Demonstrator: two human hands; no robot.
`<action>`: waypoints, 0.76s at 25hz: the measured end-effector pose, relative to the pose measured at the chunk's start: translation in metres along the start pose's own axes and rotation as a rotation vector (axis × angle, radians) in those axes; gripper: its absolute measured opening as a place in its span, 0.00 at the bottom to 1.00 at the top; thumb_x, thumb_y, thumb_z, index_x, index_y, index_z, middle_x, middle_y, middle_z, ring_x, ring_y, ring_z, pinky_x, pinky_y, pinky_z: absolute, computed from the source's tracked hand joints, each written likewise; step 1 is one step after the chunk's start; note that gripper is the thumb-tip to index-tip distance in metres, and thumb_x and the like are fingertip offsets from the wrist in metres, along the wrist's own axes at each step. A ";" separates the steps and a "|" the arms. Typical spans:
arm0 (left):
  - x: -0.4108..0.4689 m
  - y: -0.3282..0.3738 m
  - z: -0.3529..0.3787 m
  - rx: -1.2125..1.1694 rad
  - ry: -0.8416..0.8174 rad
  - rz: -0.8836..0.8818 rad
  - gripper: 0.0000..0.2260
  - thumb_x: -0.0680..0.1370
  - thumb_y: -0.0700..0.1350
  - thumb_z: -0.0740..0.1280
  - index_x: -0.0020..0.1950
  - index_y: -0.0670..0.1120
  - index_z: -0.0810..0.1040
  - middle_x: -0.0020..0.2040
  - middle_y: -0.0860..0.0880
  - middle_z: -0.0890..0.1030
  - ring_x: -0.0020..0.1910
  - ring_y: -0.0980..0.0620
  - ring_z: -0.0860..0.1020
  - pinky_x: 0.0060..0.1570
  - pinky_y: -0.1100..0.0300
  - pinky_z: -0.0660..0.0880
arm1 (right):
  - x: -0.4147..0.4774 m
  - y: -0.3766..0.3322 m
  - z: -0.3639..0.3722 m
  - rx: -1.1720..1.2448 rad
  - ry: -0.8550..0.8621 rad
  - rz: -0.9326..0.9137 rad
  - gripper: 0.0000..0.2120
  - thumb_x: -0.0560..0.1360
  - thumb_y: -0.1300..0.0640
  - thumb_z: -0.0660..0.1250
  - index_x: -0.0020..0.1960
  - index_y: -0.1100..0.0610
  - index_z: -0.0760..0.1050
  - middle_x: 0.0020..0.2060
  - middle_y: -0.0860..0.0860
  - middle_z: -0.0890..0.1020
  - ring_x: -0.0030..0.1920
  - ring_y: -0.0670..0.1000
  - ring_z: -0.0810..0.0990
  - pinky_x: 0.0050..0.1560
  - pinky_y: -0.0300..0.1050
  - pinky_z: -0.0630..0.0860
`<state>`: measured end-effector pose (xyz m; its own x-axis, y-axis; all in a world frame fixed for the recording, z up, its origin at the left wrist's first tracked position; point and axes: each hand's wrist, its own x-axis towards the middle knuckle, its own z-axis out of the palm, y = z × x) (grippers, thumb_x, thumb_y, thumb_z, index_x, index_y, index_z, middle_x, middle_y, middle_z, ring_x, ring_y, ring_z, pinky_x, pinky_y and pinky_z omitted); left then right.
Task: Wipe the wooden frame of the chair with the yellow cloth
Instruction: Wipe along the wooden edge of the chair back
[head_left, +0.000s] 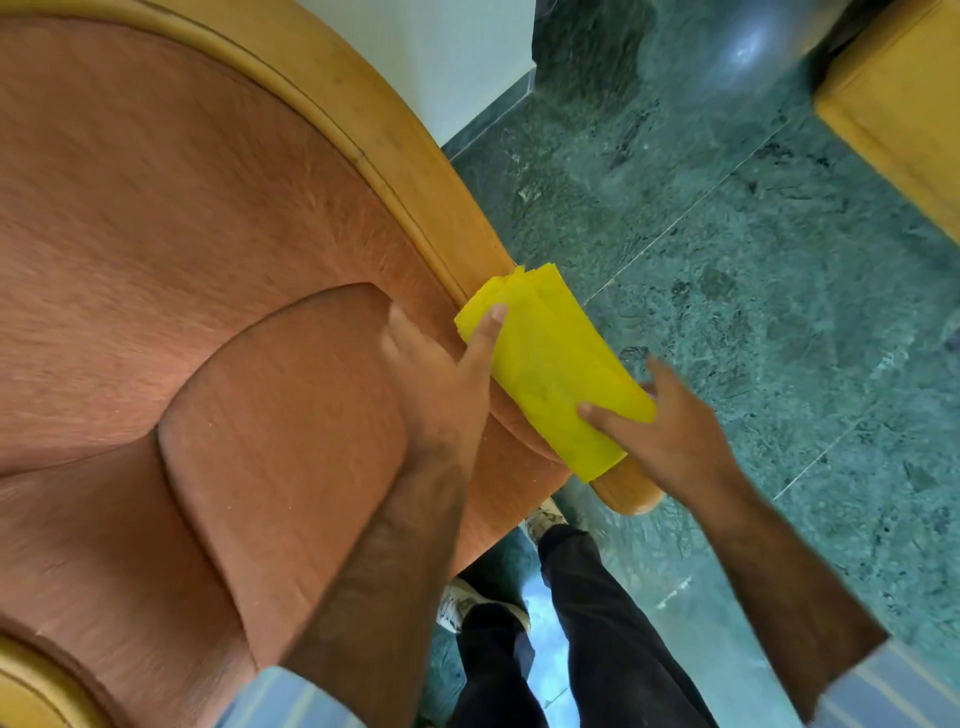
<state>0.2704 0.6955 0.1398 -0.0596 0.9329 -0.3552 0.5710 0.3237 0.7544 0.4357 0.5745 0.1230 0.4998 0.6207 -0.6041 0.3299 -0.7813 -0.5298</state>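
Observation:
An armchair with rust-orange upholstery (182, 234) and a curved wooden frame (374, 130) fills the left of the head view. A folded yellow cloth (550, 364) lies draped over the frame's armrest, whose rounded wooden end (631, 493) sticks out below it. My left hand (441, 374) rests on the upholstery beside the cloth, its index finger pressing the cloth's upper left edge. My right hand (660, 421) grips the cloth's lower right edge, thumb on top and fingers behind it.
Green marble floor (753, 260) spreads to the right of the chair. Another piece of yellow-wood furniture (904, 114) stands at the top right. A white wall (467, 62) rises behind the chair. My legs and shoes (545, 597) stand just below the armrest.

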 end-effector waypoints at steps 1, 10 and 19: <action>-0.003 -0.001 0.006 -0.106 -0.042 -0.124 0.32 0.74 0.57 0.78 0.70 0.41 0.75 0.64 0.44 0.81 0.64 0.46 0.80 0.71 0.50 0.76 | -0.001 0.006 -0.007 0.024 -0.064 0.058 0.33 0.66 0.32 0.77 0.65 0.47 0.76 0.57 0.45 0.84 0.62 0.56 0.82 0.50 0.42 0.75; -0.025 -0.028 -0.070 -1.197 -0.122 -0.450 0.13 0.83 0.43 0.66 0.67 0.45 0.81 0.59 0.46 0.89 0.59 0.44 0.86 0.56 0.44 0.85 | -0.037 -0.069 -0.005 0.672 -0.355 -0.025 0.19 0.68 0.59 0.79 0.58 0.55 0.81 0.51 0.55 0.89 0.53 0.59 0.88 0.45 0.51 0.86; -0.148 -0.122 -0.194 -1.396 0.089 -0.550 0.24 0.80 0.41 0.68 0.76 0.40 0.73 0.69 0.35 0.81 0.59 0.39 0.85 0.52 0.46 0.86 | -0.169 -0.141 0.133 0.472 -0.928 -0.110 0.12 0.72 0.68 0.77 0.52 0.59 0.81 0.48 0.53 0.89 0.50 0.51 0.86 0.50 0.45 0.85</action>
<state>0.0504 0.5483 0.2075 -0.0782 0.6378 -0.7662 -0.7535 0.4655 0.4643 0.1981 0.5880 0.2207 -0.3911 0.6494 -0.6522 -0.1093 -0.7364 -0.6677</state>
